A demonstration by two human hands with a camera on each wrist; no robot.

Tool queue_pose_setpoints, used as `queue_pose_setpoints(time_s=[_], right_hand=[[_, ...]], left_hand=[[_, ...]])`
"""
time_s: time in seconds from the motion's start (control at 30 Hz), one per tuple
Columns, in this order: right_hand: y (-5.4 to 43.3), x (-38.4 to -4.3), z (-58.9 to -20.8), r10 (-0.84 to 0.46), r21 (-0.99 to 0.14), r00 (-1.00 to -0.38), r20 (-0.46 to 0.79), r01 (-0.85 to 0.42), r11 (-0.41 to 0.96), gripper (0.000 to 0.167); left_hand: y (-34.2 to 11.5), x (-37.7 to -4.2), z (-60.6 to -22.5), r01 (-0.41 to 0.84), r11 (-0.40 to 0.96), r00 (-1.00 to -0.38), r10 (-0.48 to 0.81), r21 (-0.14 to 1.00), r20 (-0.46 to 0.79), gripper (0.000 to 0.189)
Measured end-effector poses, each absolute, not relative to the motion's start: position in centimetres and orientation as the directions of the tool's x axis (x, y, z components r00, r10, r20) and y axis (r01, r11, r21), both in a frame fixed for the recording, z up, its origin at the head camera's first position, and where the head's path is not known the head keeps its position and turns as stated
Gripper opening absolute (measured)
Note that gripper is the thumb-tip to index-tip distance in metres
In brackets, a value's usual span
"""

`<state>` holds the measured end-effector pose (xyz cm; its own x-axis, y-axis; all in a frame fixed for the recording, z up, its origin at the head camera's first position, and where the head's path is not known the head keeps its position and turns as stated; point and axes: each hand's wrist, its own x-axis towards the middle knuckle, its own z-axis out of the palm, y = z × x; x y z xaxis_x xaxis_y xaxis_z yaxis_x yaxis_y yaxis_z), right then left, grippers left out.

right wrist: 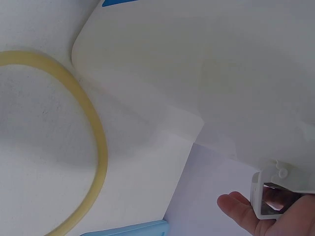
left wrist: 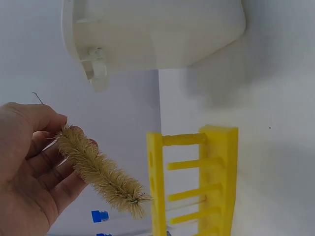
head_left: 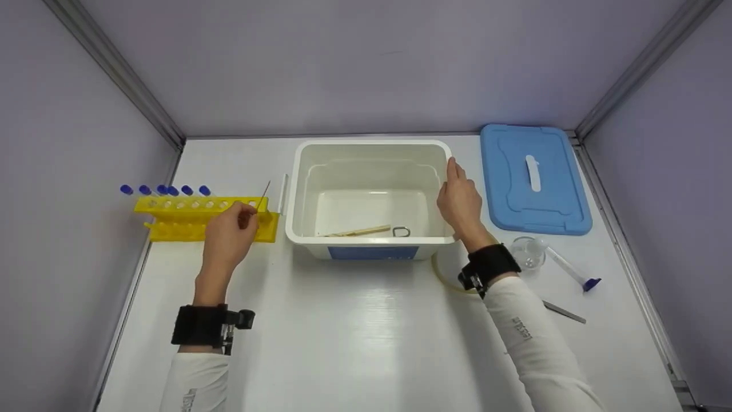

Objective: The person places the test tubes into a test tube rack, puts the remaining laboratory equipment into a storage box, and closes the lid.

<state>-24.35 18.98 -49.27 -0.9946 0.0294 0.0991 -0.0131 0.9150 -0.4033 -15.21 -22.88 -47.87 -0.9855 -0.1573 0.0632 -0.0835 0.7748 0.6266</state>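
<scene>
Presently the bristle brush (left wrist: 101, 172) is up in the left hand (head_left: 231, 234), beside the yellow rack (left wrist: 224, 182) — thumb and fingers pinching it where the bristles begin. The work looks partway along: the blue lid (head_left: 509, 189) is off and a wooden piece (head_left: 369, 230) lies in the white bin (head_left: 372, 241); setting the brush down seems left to do. Its long axis slants — bare wire angling up and rightward in the head view, bristled tip towards the rack. The right hand (head_left: 460, 200) has its fingers around the bin's side handle (right wrist: 256, 196).
</scene>
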Motion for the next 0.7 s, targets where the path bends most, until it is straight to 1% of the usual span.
queue_pose_setpoints(time_s=[0.17,0.37,0.7], right_hand=[[18.9,-24.3,-49.3,0.037,-0.400,-0.994,0.106,-0.009,0.916,0.057],[18.9,-24.3,-49.3,0.039,-0.401,-0.994,0.103,-0.005,0.916,0.057],[18.9,-24.3,-49.3,0.039,-0.408,-0.994,0.105,-0.008,0.913,0.056]], left_hand=[[-21.8,-16.0,-46.4,-0.027,0.765,-0.977,-0.156,0.643,0.145,0.024],[-20.5,-16.8,-44.9,0.018,0.753,-0.970,-0.145,0.658,0.193,0.024],[-18.0,-17.7,-42.5,0.147,0.735,-0.953,-0.074,0.662,0.293,0.022]])
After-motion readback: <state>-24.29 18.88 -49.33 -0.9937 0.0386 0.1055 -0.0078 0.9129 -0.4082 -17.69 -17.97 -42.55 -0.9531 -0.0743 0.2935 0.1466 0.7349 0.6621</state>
